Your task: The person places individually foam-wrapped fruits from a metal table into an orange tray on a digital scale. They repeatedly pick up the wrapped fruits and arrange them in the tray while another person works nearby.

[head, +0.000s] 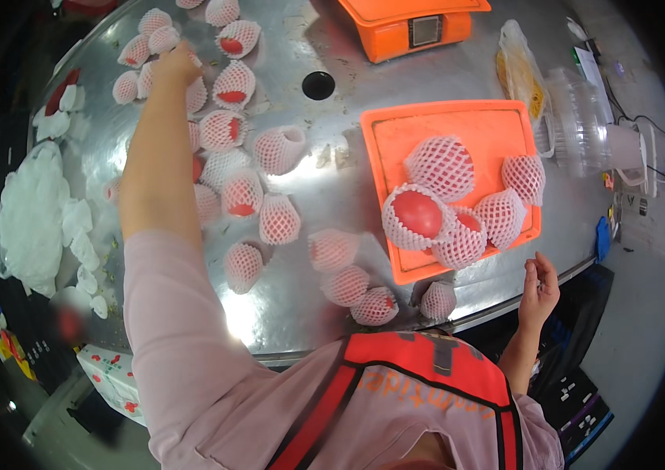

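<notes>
My left hand point(178, 66) reaches across to the far left of the metal table, among red, tomato-like fruits in white foam net sleeves. Its fingers are at a netted fruit point(164, 39), partly hidden, so I cannot see whether they grip it. Near the table's front edge, beside the orange plastic tray point(450, 116), my right hand point(539, 289) hangs with loosely bent fingers and holds nothing. Several netted fruits lie in the tray, one with its bare red top point(417, 212) showing. Many more are spread over the table, such as a netted fruit point(279, 219) left of the tray.
An orange weighing scale point(441, 30) stands at the back. A round dark hole point(318, 86) pierces the tabletop. To the right are a plastic bag point(520, 70) with yellow contents and stacked clear plastic containers point(578, 123). A bag of white foam sleeves point(34, 214) lies at the left edge.
</notes>
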The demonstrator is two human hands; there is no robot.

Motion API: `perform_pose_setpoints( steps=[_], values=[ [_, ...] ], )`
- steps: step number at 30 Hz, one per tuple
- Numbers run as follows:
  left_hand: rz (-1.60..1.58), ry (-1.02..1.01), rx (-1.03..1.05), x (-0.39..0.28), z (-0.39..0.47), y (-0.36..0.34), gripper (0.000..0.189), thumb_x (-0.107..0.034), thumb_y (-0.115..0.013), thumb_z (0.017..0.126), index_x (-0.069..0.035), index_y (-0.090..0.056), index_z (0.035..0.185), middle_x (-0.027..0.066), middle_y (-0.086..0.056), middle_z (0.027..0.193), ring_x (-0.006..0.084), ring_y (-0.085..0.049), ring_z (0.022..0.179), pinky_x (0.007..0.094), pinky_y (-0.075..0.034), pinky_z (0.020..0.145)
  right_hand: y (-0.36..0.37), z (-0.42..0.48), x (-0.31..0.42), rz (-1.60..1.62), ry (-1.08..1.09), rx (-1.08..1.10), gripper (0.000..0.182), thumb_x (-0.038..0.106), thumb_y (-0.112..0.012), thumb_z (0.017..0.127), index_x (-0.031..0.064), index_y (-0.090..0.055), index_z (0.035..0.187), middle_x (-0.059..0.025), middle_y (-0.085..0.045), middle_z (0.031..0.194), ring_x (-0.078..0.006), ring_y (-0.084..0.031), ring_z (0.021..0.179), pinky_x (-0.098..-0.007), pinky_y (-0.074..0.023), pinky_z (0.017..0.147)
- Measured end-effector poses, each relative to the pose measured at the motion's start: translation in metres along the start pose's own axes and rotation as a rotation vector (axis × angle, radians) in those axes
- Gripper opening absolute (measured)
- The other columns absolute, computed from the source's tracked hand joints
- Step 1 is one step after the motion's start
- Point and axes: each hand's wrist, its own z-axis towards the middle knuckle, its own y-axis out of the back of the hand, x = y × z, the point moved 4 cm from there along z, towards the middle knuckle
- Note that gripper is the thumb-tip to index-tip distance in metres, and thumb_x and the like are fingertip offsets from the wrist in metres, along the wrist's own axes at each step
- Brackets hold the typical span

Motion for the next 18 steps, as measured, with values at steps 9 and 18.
perform_pose_setpoints(
  steps=[9, 18],
  values=[
    [-1.094, -0.182, -0.44, 0.013, -0.089, 0.038, 0.064, -0.015, -0.071, 0.069, -0.007, -0.045, 0.127, 0.0138, -0.053, 0.118, 0.0256, -0.054, 0.109, 0.0345, -0.045, 0.091, -0.004, 0.009, 0.018, 0.103, 0.103, -0.028, 0.021, 0.004, -0.062, 0.085, -0.0024, -0.061, 0.106, -0.0068, -0.066, 0.088, -0.012, -0.06, 0.081, -0.0247, -0.0468, 0.077],
    [-2.176, -0.635, -0.078, -0.156, -0.32, 0.131, 0.077, -0.006, -0.072, 0.068, -0.008, -0.034, 0.134, 0.0076, -0.043, 0.127, 0.0203, -0.048, 0.117, 0.0363, -0.045, 0.097, -0.065, 0.019, 0.167, 0.689, 0.463, 0.472, 0.059, 0.007, -0.068, 0.077, 0.0029, -0.043, 0.13, -0.0112, -0.053, 0.121, -0.0195, -0.054, 0.107, -0.0314, -0.0465, 0.083]
  ],
)
